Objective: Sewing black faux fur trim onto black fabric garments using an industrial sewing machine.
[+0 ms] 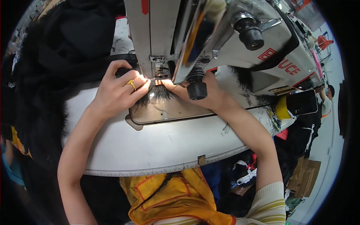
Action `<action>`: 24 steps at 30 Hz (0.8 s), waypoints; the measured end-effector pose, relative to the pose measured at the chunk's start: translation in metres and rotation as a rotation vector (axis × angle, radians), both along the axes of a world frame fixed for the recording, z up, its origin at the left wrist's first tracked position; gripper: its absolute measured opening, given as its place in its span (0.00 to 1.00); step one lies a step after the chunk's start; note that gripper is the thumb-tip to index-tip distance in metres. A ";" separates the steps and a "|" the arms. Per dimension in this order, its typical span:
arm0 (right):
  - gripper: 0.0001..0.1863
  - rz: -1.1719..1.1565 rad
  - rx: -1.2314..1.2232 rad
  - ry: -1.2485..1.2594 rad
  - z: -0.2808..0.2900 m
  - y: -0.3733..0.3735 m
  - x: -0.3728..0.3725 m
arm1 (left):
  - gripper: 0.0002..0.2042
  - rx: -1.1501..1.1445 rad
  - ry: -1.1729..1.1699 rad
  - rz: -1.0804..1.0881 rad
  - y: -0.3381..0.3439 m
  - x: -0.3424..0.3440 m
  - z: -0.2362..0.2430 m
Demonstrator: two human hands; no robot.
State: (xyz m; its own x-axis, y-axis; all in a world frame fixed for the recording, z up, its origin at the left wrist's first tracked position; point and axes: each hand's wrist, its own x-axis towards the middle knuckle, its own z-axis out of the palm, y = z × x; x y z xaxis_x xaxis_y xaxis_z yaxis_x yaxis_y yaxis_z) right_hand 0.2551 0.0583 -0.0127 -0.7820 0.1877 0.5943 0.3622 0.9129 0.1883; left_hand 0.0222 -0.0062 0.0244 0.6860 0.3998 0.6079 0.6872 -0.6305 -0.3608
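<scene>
A white sewing machine point(221, 56) stands over the table, its lit needle area between my two hands. Black furry fabric point(159, 93) lies at the needle, its long hairs fanning over the metal bed plate point(168, 111). My left hand point(122, 90), with a gold ring, is closed on the fabric's edge just left of the needle. From the right, my right hand point(200, 92) reaches in, thumb and fingers pressed together at the fabric beside the needle. A black knob point(197, 90) of the machine covers part of that hand. The needle tip itself is hidden.
A large heap of black furry cloth point(71, 48) covers the table's left side. Along the curved front edge of the white table point(150, 150) runs a measuring tape point(165, 171). At the right stand a phone point(302, 102) and a yellow container point(282, 108). Cardboard point(305, 176) lies lower right.
</scene>
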 end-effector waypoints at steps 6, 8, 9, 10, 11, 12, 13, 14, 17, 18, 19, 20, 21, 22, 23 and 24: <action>0.05 -0.073 -0.095 -0.035 0.002 0.002 -0.002 | 0.08 0.035 -0.025 0.013 0.005 0.002 -0.005; 0.04 -0.117 0.062 -0.081 0.013 -0.003 -0.005 | 0.08 0.038 -0.021 0.021 0.005 0.002 -0.008; 0.04 -0.116 0.062 -0.080 0.013 -0.004 -0.005 | 0.08 0.026 -0.030 0.023 0.005 0.002 -0.010; 0.04 -0.102 0.042 -0.072 0.012 -0.005 -0.005 | 0.08 0.014 -0.039 0.025 0.004 0.002 -0.011; 0.03 -0.091 0.024 -0.065 0.012 -0.005 -0.004 | 0.08 0.016 -0.038 0.024 0.003 0.003 -0.011; 0.03 -0.091 0.025 -0.064 0.007 -0.003 -0.003 | 0.08 -0.005 -0.016 0.057 0.003 0.003 -0.010; 0.03 -0.122 -0.143 -0.017 -0.001 0.002 -0.002 | 0.08 -0.026 0.007 0.089 0.002 0.003 -0.008; 0.03 -0.154 -0.305 0.031 -0.002 0.005 -0.001 | 0.08 -0.018 0.008 0.088 0.002 0.003 -0.007; 0.03 -0.170 0.018 -0.080 0.019 0.017 0.009 | 0.10 -0.096 -0.051 0.028 0.006 0.002 -0.005; 0.02 -0.182 -0.018 -0.084 0.022 0.018 0.010 | 0.09 -0.167 -0.057 0.066 0.007 0.003 -0.007; 0.02 -0.193 -0.054 -0.088 0.025 0.017 0.010 | 0.08 -0.236 -0.063 0.104 0.006 0.003 -0.009; 0.04 -0.378 -0.062 -0.398 0.031 0.009 0.002 | 0.10 -0.364 -0.099 0.168 0.003 -0.004 -0.011; 0.06 -0.174 0.022 -0.267 0.029 0.003 0.006 | 0.12 -0.412 -0.096 0.166 -0.004 -0.003 -0.003; 0.08 0.031 0.104 -0.134 0.025 -0.007 0.011 | 0.14 -0.462 -0.093 0.164 -0.016 -0.003 0.007; 0.18 -0.008 0.090 -0.231 0.024 -0.017 0.015 | 0.18 -0.494 -0.072 0.156 -0.027 0.003 0.013; 0.17 -0.050 0.091 -0.221 0.019 -0.025 0.011 | 0.16 -0.454 -0.084 0.123 -0.037 0.011 0.012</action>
State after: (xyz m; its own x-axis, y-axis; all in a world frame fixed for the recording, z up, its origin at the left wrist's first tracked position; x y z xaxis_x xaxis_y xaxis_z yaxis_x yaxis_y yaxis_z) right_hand 0.2663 0.0338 0.0061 -0.8860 0.1830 0.4260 0.3475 0.8704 0.3488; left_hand 0.0333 -0.0432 0.0359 0.5728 0.7133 0.4038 0.7818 -0.6235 -0.0076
